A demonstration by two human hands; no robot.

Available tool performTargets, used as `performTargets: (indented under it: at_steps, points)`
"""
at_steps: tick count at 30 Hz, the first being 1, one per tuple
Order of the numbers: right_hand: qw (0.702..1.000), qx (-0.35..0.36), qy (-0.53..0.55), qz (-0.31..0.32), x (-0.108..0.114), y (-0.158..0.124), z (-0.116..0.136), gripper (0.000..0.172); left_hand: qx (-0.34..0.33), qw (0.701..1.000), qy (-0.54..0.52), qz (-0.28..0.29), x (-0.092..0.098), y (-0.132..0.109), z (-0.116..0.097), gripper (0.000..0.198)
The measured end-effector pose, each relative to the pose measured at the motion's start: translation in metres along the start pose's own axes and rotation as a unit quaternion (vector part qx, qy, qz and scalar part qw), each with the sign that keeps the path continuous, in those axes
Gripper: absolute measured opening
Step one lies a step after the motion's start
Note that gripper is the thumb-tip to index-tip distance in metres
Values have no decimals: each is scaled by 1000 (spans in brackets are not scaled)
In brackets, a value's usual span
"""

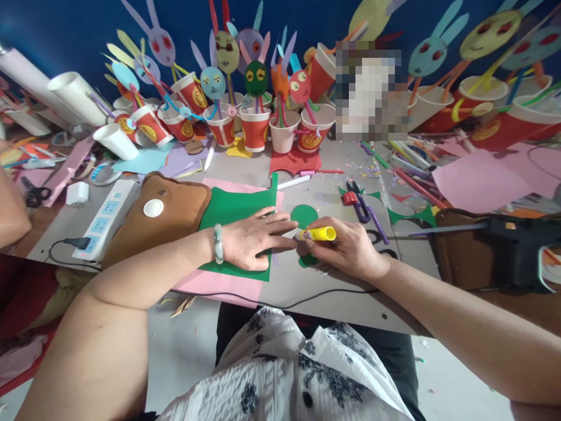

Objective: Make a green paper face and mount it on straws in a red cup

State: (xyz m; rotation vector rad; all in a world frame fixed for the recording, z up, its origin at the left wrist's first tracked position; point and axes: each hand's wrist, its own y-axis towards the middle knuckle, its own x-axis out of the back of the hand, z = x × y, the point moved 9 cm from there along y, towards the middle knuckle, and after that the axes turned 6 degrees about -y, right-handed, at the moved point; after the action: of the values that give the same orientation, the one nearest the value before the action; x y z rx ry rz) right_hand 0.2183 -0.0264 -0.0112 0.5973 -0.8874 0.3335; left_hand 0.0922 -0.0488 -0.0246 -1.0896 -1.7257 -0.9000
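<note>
My left hand (256,237) lies flat with its fingers spread on a sheet of green paper (232,204), and its fingertips reach past the sheet's right edge. Pink paper (205,280) shows beneath the green sheet. In my right hand (350,245) is a short, thick yellow marker (323,234), gripped between thumb and fingers, its hollow end facing right. Its other end is close to my left fingertips. A cut green circle (304,217) lies just beyond the marker, and a second green piece (307,261) is partly hidden under my right hand.
Red paper cups (255,130) with rabbit-faced figures line the back. A brown cushion (175,204) and power strip (107,216) lie left. Scissors (360,202), green scraps (412,217) and a black glue gun (517,245) are right. A black cable (302,303) crosses the table's front.
</note>
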Motion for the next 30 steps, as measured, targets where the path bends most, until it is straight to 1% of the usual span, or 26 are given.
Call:
performTargets:
  at_steps: [2, 4, 6, 9, 12, 14, 18, 20, 24, 28, 30]
  points:
    - [999, 20, 6, 30, -5, 0, 4, 18, 2, 1000, -2, 0, 0, 0, 0, 62]
    - [999, 4, 11, 34, -6, 1, 2, 18, 3, 1000, -5, 1, 1, 0, 0, 61]
    - [999, -45, 22, 11, -2, 3, -7, 18, 1, 1000, -6, 8, 1, 1, -1, 61]
    - [990, -120, 56, -48, 6, 2, -22, 17, -1, 1000, -12, 13, 2, 3, -1, 61]
    - [980, -158, 95, -78, 11, 2, -31, 16, 2, 1000, -20, 13, 2, 3, -1, 61]
    - [982, -150, 97, -67, 10, 4, -29, 16, 3, 1000, -17, 17, 1, 2, 0, 61]
    - [994, -92, 55, -12, 5, 4, -17, 14, 5, 1000, -7, 25, -2, 1, 1, 61]
    - [996, -76, 44, 10, 1, 3, -13, 14, 4, 1000, -10, 22, -2, 1, 1, 62]
    - [997, -72, 33, 20, -2, 2, -12, 17, 5, 1000, -13, 16, -2, 1, 1, 61]
    - [998, -36, 22, 46, -6, 4, -5, 20, 10, 1000, -8, 18, -3, 0, 2, 61]
    - [999, -33, 19, 35, -4, 4, -5, 20, 9, 1000, -12, 17, -3, 0, 2, 61]
